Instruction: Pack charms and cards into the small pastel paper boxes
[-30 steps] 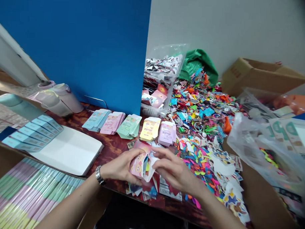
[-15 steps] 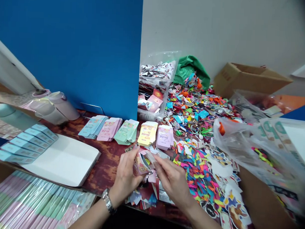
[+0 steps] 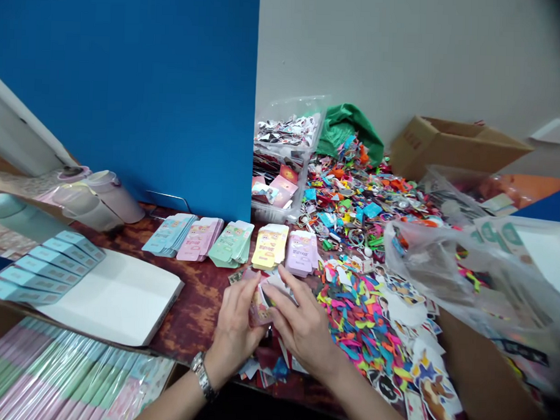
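Observation:
My left hand (image 3: 235, 326) and my right hand (image 3: 303, 324) meet at the table's near edge, both closed on a small pink card packet (image 3: 260, 302) held between them. A metal watch (image 3: 203, 374) sits on my left wrist. Just beyond the hands lie fanned stacks of flat packets: blue (image 3: 169, 232), pink (image 3: 200, 238), green (image 3: 232, 242), yellow (image 3: 270, 245) and lilac (image 3: 301, 251). Loose stickers and cards lie under my hands.
A heap of colourful small pieces (image 3: 359, 311) spreads to the right. A clear plastic bag (image 3: 461, 271) and cardboard box (image 3: 452, 145) lie beyond. Clear bins (image 3: 281, 167) stand by the blue partition (image 3: 128, 88). A white tray (image 3: 116, 299) with blue packets (image 3: 43, 266) is left.
My hands have drawn closer together over the pink packet, which went from spread open to folded nearly closed. The view has shifted slightly left and down.

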Demonstrator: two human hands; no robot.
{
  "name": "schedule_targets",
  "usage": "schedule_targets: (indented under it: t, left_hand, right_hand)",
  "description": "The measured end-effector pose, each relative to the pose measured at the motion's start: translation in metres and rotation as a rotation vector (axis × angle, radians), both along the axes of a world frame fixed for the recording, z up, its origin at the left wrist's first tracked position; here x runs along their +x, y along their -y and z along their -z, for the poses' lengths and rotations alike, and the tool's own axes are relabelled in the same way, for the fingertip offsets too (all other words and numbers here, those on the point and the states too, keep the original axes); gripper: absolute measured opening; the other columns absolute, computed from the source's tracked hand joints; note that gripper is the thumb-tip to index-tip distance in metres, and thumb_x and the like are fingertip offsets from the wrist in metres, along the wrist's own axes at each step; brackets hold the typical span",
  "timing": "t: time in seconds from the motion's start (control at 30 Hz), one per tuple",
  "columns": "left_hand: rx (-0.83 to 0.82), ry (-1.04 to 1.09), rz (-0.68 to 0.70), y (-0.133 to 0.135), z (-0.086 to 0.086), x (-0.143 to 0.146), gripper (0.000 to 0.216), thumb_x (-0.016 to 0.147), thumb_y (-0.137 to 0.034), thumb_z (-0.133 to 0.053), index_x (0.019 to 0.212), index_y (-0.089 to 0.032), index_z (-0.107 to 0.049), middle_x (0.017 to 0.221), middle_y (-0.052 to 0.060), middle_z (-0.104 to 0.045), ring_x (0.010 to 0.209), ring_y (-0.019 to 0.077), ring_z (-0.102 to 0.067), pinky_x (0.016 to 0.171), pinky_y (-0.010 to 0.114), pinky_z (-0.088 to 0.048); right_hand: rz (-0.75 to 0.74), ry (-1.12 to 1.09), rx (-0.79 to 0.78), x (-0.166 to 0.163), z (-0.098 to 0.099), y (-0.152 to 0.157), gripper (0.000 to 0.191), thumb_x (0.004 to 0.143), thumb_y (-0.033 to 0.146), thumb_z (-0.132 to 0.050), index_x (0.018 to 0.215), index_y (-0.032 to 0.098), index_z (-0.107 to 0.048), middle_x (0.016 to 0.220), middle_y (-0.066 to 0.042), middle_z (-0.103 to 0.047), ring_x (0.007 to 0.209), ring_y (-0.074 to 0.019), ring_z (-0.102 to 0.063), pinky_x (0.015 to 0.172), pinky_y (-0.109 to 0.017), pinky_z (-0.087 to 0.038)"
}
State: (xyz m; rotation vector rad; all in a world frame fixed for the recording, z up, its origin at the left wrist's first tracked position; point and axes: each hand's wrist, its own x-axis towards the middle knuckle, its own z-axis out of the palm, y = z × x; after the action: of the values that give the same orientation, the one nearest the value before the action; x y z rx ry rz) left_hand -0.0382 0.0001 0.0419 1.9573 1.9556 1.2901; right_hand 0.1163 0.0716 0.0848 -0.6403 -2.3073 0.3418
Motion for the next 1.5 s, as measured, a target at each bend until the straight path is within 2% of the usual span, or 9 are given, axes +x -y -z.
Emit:
schedule_targets:
  t: [0.13, 0.23, 0.37, 0.5, 0.67, 0.77, 1.07, 1.3, 1.5]
  left_hand:
    - [-0.034, 0.035, 0.041, 0.001, -0.002, 0.003, 0.078, 0.08, -0.016, -0.06, 0.147, -0.022, -0.02, 0.134, 0.013, -0.046, 0.123, 0.0253, -0.046, 0.103, 0.043, -0.042]
    - [-0.071, 0.048, 0.06, 0.001, -0.001, 0.001, 0.082, 0.078, -0.016, -0.061, 0.148, -0.022, -0.018, 0.134, 0.013, -0.045, 0.122, 0.0259, -0.045, 0.103, 0.044, -0.042]
    - [-0.08, 0.026, 0.057, 0.0, 0.0, -0.002, 0.084, 0.076, -0.012, -0.059, 0.149, -0.026, -0.019, 0.131, 0.012, -0.045, 0.119, 0.0265, -0.046, 0.101, 0.045, -0.042]
    - [-0.056, -0.013, 0.052, 0.0, -0.002, 0.0, 0.085, 0.077, -0.011, -0.059, 0.149, -0.027, -0.018, 0.13, 0.011, -0.044, 0.119, 0.0266, -0.045, 0.1, 0.045, -0.042]
    - [-0.059, -0.032, 0.07, 0.002, -0.005, 0.003, 0.084, 0.077, -0.009, -0.059, 0.148, -0.028, -0.02, 0.129, 0.011, -0.043, 0.119, 0.0261, -0.044, 0.101, 0.045, -0.042]
    - [-0.071, -0.042, 0.053, 0.003, -0.005, 0.003, 0.084, 0.077, -0.009, -0.059, 0.149, -0.028, -0.019, 0.128, 0.011, -0.044, 0.118, 0.0262, -0.045, 0.1, 0.045, -0.043]
    - [-0.135, -0.07, 0.032, 0.004, -0.003, 0.004, 0.086, 0.079, -0.013, -0.057, 0.152, -0.026, -0.012, 0.13, 0.012, -0.045, 0.118, 0.0267, -0.045, 0.1, 0.044, -0.044]
    - [-0.139, -0.084, 0.031, 0.004, -0.003, 0.005, 0.087, 0.079, -0.011, -0.055, 0.152, -0.026, -0.009, 0.13, 0.013, -0.044, 0.117, 0.0274, -0.045, 0.099, 0.046, -0.044]
    - [-0.172, -0.12, 0.022, 0.003, -0.004, 0.006, 0.091, 0.079, -0.013, -0.055, 0.152, -0.027, -0.004, 0.13, 0.014, -0.043, 0.114, 0.0291, -0.046, 0.093, 0.046, -0.047]
  right_hand:
    - [-0.051, -0.002, -0.11, -0.002, 0.003, -0.002, 0.036, 0.095, 0.02, -0.048, 0.129, 0.017, -0.059, 0.141, -0.015, -0.05, 0.126, -0.024, -0.052, 0.104, -0.04, -0.047]
    - [-0.097, -0.008, -0.233, 0.003, 0.003, -0.002, 0.037, 0.096, 0.019, -0.047, 0.132, 0.022, -0.056, 0.135, -0.009, -0.057, 0.126, -0.0207, -0.053, 0.104, -0.035, -0.048]
    - [-0.028, -0.099, -0.291, 0.008, 0.005, 0.001, 0.047, 0.094, 0.015, -0.051, 0.14, 0.025, -0.045, 0.131, -0.005, -0.061, 0.119, -0.0179, -0.059, 0.101, -0.031, -0.05]
    - [0.009, -0.159, -0.323, 0.006, 0.005, 0.004, 0.04, 0.093, 0.014, -0.051, 0.133, 0.024, -0.054, 0.121, -0.005, -0.067, 0.109, -0.0171, -0.065, 0.095, -0.027, -0.052]
    - [0.003, -0.256, -0.57, 0.0, -0.003, 0.002, 0.025, 0.096, 0.024, -0.05, 0.117, 0.025, -0.064, 0.115, -0.004, -0.069, 0.106, -0.0183, -0.065, 0.091, -0.03, -0.054]
    - [0.02, -0.283, -0.657, -0.002, -0.006, 0.001, 0.023, 0.096, 0.028, -0.051, 0.112, 0.025, -0.067, 0.111, -0.004, -0.07, 0.101, -0.0186, -0.067, 0.085, -0.029, -0.055]
    - [0.056, -0.165, -0.473, -0.005, -0.016, 0.001, 0.018, 0.093, 0.021, -0.055, 0.106, 0.024, -0.067, 0.104, -0.003, -0.07, 0.096, -0.0167, -0.066, 0.084, -0.027, -0.052]
    - [0.049, -0.151, -0.427, -0.007, -0.014, 0.0, 0.021, 0.094, 0.02, -0.053, 0.11, 0.023, -0.066, 0.108, -0.005, -0.07, 0.099, -0.0182, -0.065, 0.088, -0.031, -0.053]
    - [0.017, -0.145, -0.288, -0.008, -0.016, 0.002, 0.027, 0.093, 0.014, -0.051, 0.113, 0.023, -0.066, 0.106, -0.007, -0.071, 0.099, -0.0198, -0.066, 0.087, -0.034, -0.056]
